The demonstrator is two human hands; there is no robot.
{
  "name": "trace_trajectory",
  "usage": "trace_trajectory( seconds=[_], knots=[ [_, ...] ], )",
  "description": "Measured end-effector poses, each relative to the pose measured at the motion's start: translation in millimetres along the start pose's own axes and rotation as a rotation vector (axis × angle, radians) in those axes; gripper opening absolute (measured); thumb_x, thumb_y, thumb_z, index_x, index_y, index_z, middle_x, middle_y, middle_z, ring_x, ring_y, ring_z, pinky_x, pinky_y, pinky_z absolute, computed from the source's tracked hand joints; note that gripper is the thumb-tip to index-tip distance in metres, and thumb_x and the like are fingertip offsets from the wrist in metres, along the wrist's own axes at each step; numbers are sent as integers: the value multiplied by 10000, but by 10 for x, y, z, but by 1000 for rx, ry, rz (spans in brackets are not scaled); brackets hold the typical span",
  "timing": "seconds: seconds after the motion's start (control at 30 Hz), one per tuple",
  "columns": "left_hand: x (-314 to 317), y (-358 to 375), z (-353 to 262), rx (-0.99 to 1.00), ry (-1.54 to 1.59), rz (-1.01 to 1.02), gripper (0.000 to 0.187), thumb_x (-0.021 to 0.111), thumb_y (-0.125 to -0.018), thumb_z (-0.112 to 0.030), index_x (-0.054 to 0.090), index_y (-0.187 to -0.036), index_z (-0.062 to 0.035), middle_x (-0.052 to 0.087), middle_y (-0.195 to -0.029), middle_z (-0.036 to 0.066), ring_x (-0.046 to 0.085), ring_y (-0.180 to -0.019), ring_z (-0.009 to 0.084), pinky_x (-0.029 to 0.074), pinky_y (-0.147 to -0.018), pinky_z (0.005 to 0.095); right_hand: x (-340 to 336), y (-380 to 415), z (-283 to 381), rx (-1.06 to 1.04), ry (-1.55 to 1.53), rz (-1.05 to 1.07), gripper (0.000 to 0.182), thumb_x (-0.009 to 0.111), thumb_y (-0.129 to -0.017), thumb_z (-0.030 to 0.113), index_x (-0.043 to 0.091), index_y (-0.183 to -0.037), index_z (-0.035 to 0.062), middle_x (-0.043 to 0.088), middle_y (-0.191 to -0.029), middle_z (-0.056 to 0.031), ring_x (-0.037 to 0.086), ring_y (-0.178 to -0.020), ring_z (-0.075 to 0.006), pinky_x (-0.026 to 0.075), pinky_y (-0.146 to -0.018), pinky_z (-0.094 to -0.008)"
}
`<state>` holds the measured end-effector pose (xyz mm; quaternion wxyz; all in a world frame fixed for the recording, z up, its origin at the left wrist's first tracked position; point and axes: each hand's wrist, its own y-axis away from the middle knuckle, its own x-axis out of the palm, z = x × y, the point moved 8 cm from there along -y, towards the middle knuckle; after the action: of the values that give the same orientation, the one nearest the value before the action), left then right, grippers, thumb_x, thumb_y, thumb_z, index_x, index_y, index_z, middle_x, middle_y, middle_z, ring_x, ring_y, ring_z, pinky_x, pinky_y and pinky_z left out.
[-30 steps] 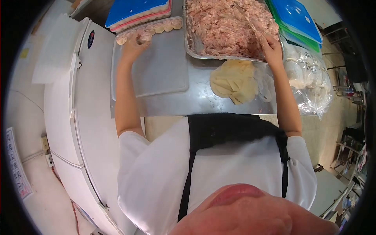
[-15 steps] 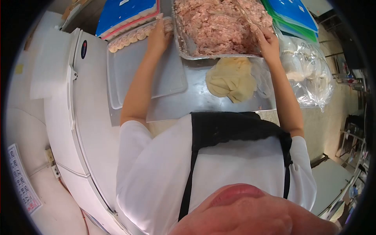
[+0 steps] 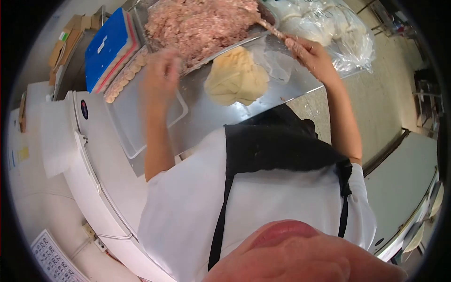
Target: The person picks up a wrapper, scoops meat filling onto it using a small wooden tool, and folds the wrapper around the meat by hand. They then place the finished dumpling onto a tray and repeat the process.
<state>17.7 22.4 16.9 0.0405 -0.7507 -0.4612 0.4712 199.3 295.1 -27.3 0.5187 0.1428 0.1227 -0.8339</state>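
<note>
My right hand [image 3: 314, 60] is closed around the end of a thin stick-like spatula [image 3: 272, 30]. Its far end reaches into pink ground meat [image 3: 202, 23], heaped in a metal pan [image 3: 220, 50]. My left hand [image 3: 162, 70], smeared by motion, is over the near side of the plastic tray [image 3: 123, 134], left of the pan; whether it holds anything does not show. A row of filled dumplings [image 3: 123, 77] lines the tray's far left edge. Between my hands a floppy stack of pale yellow dough wrappers [image 3: 237, 77] lies on the metal table.
A blue-lidded container [image 3: 107, 49] stands behind the dumplings. Clear plastic bags [image 3: 324, 26] with white contents lie at the right end of the table [image 3: 206, 122]. A white refrigerator [image 3: 105, 145] flanks the table on the left.
The view has turned, shifting the table up and left. My left hand has left the dumpling row and moved toward the pan; my right hand has drawn the spatula outward to the right.
</note>
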Motion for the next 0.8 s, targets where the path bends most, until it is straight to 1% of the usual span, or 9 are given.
trace_trajectory(
  seconds=[0.07, 0.1, 0.2, 0.23, 0.37, 0.47, 0.6, 0.63, 0.8],
  knots=[
    [443, 166, -604, 217, 153, 214, 174, 627, -816, -143, 640, -976, -77, 620, -930, 118, 604, -813, 276, 490, -732, 347, -60, 149, -162, 23, 95, 12, 429, 594, -908, 314, 576, -1222, 23, 505, -728, 44, 438, -646, -41, 366, -566, -190],
    [654, 204, -670, 175, 152, 287, 173, 625, -819, -160, 639, -970, -76, 622, -930, 118, 605, -821, 281, 489, -735, 344, -71, 189, -213, -32, 92, 15, 454, 637, -883, 275, 555, -1232, -3, 587, -869, 3, 503, -794, -73, 436, -724, -226],
    [1093, 255, -730, 56, 86, 423, 192, 630, -819, -212, 638, -958, -79, 629, -933, 118, 604, -856, 295, 485, -752, 345, -88, 336, -274, 19, -44, 160, 464, 664, -864, 235, 544, -1231, -21, 614, -980, -28, 510, -890, -96, 428, -841, -258],
    [1117, 231, -725, 19, 27, 414, 207, 639, -812, -230, 640, -959, -84, 632, -938, 117, 601, -875, 301, 482, -765, 351, -130, 360, -350, -42, 16, 171, 447, 671, -849, 223, 554, -1220, 4, 642, -942, -91, 546, -819, -114, 458, -757, -276],
    [1070, 327, -767, 110, -382, 266, 296, 716, -758, -249, 654, -956, -38, 639, -921, 118, 601, -874, 308, 475, -766, 392, -219, 421, -369, -85, 141, 445, 414, 665, -853, 166, 556, -1228, 27, 619, -935, -37, 512, -832, -89, 449, -749, -248],
    [1166, 450, -772, -177, -358, 321, 345, 722, -740, -280, 653, -958, -22, 631, -957, 152, 577, -923, 353, 453, -823, 424, -302, 341, -575, -20, 6, 565, 410, 666, -849, 159, 560, -1225, 35, 616, -903, -48, 515, -812, -95, 450, -746, -255],
    [1159, 563, -652, -218, -337, 259, 301, 680, -777, -250, 640, -980, -32, 613, -1017, 167, 548, -1005, 348, 449, -822, 435, -415, 348, -586, -232, -8, 630, 369, 622, -872, 137, 560, -1216, 20, 603, -814, -73, 522, -723, -125, 454, -692, -277],
    [1140, 572, -639, -208, -336, 234, 291, 664, -793, -239, 639, -991, -27, 612, -1021, 175, 549, -999, 356, 446, -829, 436, -462, 369, -553, -46, 19, 718, 370, 619, -878, 151, 562, -1224, 30, 565, -761, -34, 497, -675, -101, 448, -642, -261],
    [1051, 720, -606, -236, -255, 40, 283, 594, -856, -185, 609, -1078, -9, 610, -1048, 203, 574, -960, 364, 452, -837, 423, -669, 537, -699, 215, -70, 755, 362, 572, -917, 200, 553, -1245, 46, 499, -711, 24, 453, -621, -57, 400, -552, -215]
  ],
)
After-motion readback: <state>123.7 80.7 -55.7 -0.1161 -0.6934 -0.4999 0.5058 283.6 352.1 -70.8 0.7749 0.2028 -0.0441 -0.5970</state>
